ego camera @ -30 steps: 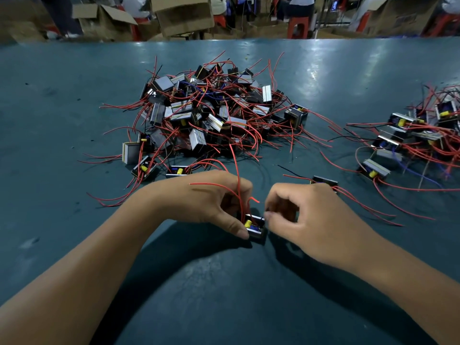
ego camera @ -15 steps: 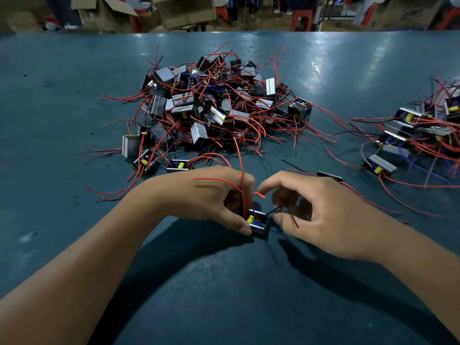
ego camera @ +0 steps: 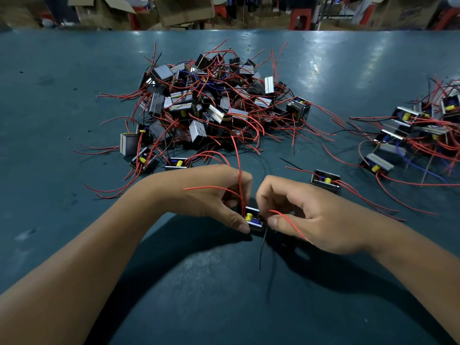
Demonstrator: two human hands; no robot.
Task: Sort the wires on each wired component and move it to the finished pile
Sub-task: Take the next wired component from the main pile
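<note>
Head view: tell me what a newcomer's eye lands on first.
The big tangled pile of components with red wires fills the table's middle. In front of it, the left hand grips a small component while the right hand pinches one of its red wires. A smaller pile lies at the right edge.

A teal bench point(ego camera: 74, 220) with a smooth, scuffed sheen carries components point(ego camera: 214, 105) of bright laminated metal, their red wires point(ego camera: 236, 155) glossy plastic; brown cardboard boxes point(ego camera: 184, 8) stand behind.
</note>
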